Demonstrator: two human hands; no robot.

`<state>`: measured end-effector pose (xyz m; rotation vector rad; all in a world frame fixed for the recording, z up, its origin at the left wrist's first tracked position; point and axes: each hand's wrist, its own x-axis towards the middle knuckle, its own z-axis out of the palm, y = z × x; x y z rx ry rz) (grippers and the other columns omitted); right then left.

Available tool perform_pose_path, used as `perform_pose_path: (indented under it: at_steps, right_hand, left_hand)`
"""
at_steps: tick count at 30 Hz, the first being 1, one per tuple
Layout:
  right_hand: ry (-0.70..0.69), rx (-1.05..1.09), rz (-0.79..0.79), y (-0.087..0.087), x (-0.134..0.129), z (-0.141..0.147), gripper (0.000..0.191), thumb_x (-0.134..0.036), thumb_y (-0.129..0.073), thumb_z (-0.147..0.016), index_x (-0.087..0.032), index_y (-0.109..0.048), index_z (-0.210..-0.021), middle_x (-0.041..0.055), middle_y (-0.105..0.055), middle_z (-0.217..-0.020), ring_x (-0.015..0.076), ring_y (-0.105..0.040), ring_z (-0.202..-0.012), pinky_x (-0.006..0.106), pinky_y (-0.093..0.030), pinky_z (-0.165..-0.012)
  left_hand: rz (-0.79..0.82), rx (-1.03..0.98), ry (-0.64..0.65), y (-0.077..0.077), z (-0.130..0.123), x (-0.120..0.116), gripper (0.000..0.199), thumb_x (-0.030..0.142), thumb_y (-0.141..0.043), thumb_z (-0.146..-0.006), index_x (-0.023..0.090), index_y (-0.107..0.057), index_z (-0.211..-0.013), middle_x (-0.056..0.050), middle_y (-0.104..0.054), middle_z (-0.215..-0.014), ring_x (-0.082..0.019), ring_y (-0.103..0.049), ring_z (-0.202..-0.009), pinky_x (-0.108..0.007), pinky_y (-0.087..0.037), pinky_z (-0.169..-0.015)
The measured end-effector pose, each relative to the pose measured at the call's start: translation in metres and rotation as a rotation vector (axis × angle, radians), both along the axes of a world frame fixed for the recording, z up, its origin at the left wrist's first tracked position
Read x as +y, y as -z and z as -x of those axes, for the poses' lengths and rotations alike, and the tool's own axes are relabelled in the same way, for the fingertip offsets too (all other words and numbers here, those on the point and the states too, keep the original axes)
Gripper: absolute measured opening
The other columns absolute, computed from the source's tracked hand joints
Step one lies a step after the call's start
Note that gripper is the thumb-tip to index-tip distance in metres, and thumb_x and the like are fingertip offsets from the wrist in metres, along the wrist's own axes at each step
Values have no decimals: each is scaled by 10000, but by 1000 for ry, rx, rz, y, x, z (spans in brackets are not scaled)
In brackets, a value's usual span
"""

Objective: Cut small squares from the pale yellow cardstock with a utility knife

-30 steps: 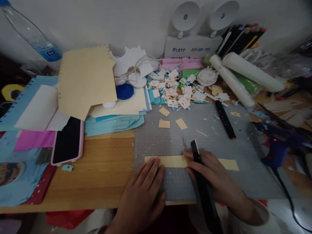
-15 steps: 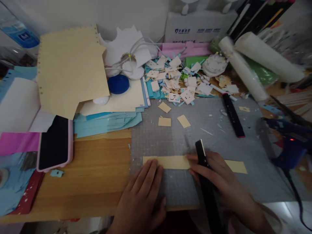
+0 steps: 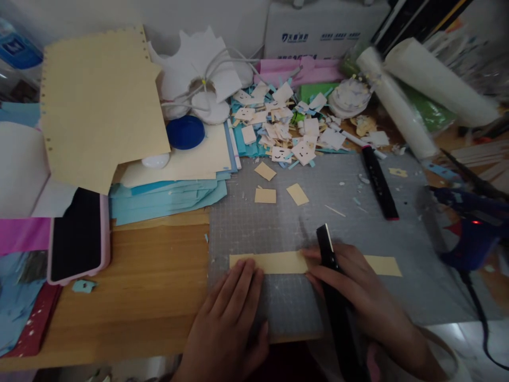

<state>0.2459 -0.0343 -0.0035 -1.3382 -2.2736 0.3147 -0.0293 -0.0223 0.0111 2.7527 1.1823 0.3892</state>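
A long pale-yellow paper strip [image 3: 280,263] lies across the grey cutting mat [image 3: 286,302]. My left hand [image 3: 228,313] rests flat near the strip's left end, fingers stretched out and lying close together on it. My right hand [image 3: 353,284] is closed around a long black tool [image 3: 338,323] with a pale-edged tip, whose exact kind I cannot make out. Its fingertips also touch the strip right of the middle, and the hand covers part of it. Beyond the strip lie three small pale-yellow paper rectangles [image 3: 265,196].
A heap of small paper pieces with drawn faces [image 3: 278,122] sits at the back. A black marker [image 3: 379,183] lies on the mat. To the right is a blue glue gun [image 3: 465,231] with a red light. Paper stacks [image 3: 170,199] and a phone [image 3: 77,239] are at left.
The view has shifted slightly, so most things appear a little further left and higher. Both hands keep their places on the strip, and the black tool stays in my right hand.
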Motion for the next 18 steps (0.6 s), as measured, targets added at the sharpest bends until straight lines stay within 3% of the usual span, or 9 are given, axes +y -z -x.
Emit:
perform_pose_path:
  at_steps: [18]
  right_hand:
    - [-4,7,-2,0,-1,0,222,-134,-544,-972,-234,-621,-1155,98,-685,-1273,274,-634,-1127,463,-524,-900]
  left_hand:
    - [-16,-17,-10,0,-1,0,479,269,-429,-943,75,-549,-1364,-115,-589,-1419,-238,-496,-1341,-339,-379,-1078]
